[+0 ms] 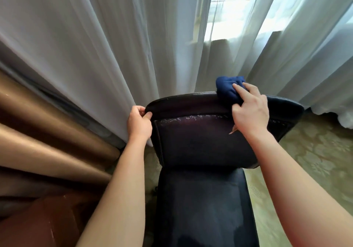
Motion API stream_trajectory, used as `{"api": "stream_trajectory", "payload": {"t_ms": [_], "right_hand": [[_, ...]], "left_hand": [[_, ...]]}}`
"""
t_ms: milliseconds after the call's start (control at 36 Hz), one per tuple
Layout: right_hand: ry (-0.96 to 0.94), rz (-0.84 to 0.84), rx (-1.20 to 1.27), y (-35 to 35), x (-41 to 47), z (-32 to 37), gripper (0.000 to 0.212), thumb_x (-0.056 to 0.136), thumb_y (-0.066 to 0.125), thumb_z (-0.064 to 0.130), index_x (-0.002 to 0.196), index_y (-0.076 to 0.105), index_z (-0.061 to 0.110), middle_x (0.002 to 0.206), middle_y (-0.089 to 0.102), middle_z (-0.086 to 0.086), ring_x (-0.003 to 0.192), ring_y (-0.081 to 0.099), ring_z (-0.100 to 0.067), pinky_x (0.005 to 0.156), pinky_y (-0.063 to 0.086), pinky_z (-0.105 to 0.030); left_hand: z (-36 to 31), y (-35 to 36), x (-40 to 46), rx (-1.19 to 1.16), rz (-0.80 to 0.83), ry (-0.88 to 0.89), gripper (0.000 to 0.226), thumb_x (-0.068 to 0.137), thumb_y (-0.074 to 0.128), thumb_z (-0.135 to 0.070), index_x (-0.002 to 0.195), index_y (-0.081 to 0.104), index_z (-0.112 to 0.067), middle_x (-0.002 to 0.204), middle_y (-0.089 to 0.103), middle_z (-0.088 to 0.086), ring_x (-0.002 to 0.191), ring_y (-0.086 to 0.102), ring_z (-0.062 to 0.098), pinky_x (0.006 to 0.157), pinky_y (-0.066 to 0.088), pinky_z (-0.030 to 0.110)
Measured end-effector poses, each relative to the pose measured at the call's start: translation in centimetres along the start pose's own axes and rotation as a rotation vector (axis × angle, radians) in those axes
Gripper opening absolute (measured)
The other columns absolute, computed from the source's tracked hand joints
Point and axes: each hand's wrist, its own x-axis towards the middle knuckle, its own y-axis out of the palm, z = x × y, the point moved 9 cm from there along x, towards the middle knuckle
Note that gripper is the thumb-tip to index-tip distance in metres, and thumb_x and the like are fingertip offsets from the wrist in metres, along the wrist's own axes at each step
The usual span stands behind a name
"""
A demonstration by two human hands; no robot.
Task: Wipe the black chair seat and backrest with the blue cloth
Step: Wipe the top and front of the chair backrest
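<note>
Seat (202, 204) of the black chair lies nearest, at 6 o'clock. Backrest (206, 143) rises beyond it. Left hand (139, 122), at 9 o'clock, grips the backrest's top corner, fingers curled. Right hand (250, 111), at 2 o'clock, presses the bunched blue cloth (228, 88) onto the top edge. White curtains (114, 36) hang behind.

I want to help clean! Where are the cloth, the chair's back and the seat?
cloth (227, 88): head view, on its bunched blue middle.
backrest (194, 139): head view, on its front panel.
seat (202, 199): head view, on its flat top.
</note>
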Motion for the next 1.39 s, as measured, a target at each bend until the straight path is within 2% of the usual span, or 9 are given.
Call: {"api": "stream_trajectory", "payload": {"t_ms": [278, 500, 694, 750, 833, 944, 1056, 1278, 1389], "right_hand": [[0.01, -0.016, 0.217, -1.5, -1.3, -2.6, 0.061, 0.083, 0.061, 0.006, 0.14, 0.056, 0.028, 0.15, 0.047, 0.008, 0.12, 0.048, -0.028, 0.102, 0.03, -0.022], [-0.082, 0.083, 0.536, -5.0, -3.6, -2.8, 0.058, 0.077, 0.067, -0.005, 0.13, 0.065, 0.018, 0.133, 0.06, 0.005, 0.121, 0.052, 0.0, 0.103, 0.029, -0.001], [-0.183, 0.425, 0.668, -8.6, -6.9, -3.5, 0.059, 0.074, 0.067, -0.012, 0.125, 0.068, 0.017, 0.128, 0.064, 0.008, 0.121, 0.057, 0.002, 0.104, 0.042, -0.015], [-0.178, 0.47, 0.703, -9.4, -7.7, -4.4, 0.06, 0.074, 0.067, -0.013, 0.126, 0.067, 0.018, 0.127, 0.066, 0.01, 0.12, 0.058, 0.001, 0.103, 0.043, -0.016], [-0.075, 0.466, 0.762, -10.0, -8.5, -7.3, 0.063, 0.075, 0.068, -0.01, 0.129, 0.065, 0.022, 0.123, 0.069, 0.01, 0.118, 0.062, -0.003, 0.105, 0.047, -0.028], [0.088, 0.403, 0.823, -9.5, -9.1, -11.0, 0.065, 0.074, 0.075, -0.001, 0.128, 0.06, 0.032, 0.124, 0.066, 0.01, 0.112, 0.065, -0.006, 0.102, 0.052, -0.038], [0.211, 0.258, 0.817, -8.7, -9.7, -13.2, 0.055, 0.074, 0.079, 0.009, 0.119, 0.054, 0.031, 0.12, 0.059, 0.011, 0.103, 0.064, -0.007, 0.09, 0.053, -0.026], [0.444, 0.23, 0.638, -4.5, -11.3, -17.1, 0.019, 0.087, 0.07, 0.032, 0.101, 0.058, 0.029, 0.092, 0.066, 0.008, 0.086, 0.062, -0.008, 0.066, 0.043, -0.018], [0.518, 0.263, 0.694, -2.8, -11.6, -17.7, 0.012, 0.091, 0.062, 0.032, 0.102, 0.065, 0.03, 0.091, 0.071, 0.009, 0.091, 0.067, -0.009, 0.081, 0.055, -0.03]], "left_hand": [[-1.3, 0.8, -4.6, 0.117, -0.005, 0.044, 0.048, 0.095, 0.062, -0.017, 0.14, 0.048, -0.023, 0.137, 0.052, 0.001, 0.122, 0.055, 0.027, 0.104, 0.049, 0.047], [-8.6, 5.2, -11.9, 0.209, 0.069, 0.405, 0.058, 0.085, 0.072, -0.011, 0.139, 0.053, -0.022, 0.145, 0.046, -0.001, 0.134, 0.041, 0.022, 0.117, 0.034, 0.036], [-15.0, 11.1, -19.4, 0.347, 0.267, 0.782, 0.078, 0.076, 0.083, -0.017, 0.144, 0.049, -0.032, 0.155, 0.039, -0.007, 0.146, 0.03, 0.017, 0.114, 0.029, 0.039], [-15.7, 12.2, -20.8, 0.328, 0.329, 0.828, 0.062, 0.076, 0.083, -0.018, 0.132, 0.059, -0.028, 0.144, 0.052, -0.006, 0.136, 0.044, 0.017, 0.113, 0.038, 0.045], [-16.0, 13.5, -22.1, 0.402, 0.347, 0.864, 0.037, 0.076, 0.078, -0.032, 0.11, 0.068, -0.026, 0.113, 0.068, -0.008, 0.106, 0.06, 0.019, 0.092, 0.051, 0.047], [-15.1, 15.4, -22.8, 0.407, 0.379, 0.732, 0.022, 0.073, 0.067, -0.041, 0.089, 0.068, -0.026, 0.081, 0.069, -0.008, 0.077, 0.064, 0.02, 0.071, 0.054, 0.042], [-13.8, 17.0, -22.7, 0.356, 0.366, 0.589, 0.023, 0.072, 0.06, -0.042, 0.074, 0.063, -0.02, 0.067, 0.063, -0.004, 0.066, 0.061, 0.023, 0.063, 0.054, 0.043], [-11.2, 20.3, -23.2, 0.532, 0.485, 0.451, 0.024, 0.084, 0.065, -0.037, 0.072, 0.057, -0.018, 0.071, 0.061, -0.005, 0.067, 0.059, 0.016, 0.059, 0.049, 0.033], [-10.7, 21.8, -23.7, 0.533, 0.611, 0.435, 0.017, 0.079, 0.059, -0.026, 0.07, 0.047, -0.018, 0.083, 0.052, -0.001, 0.065, 0.051, 0.015, 0.056, 0.041, 0.03]]}}
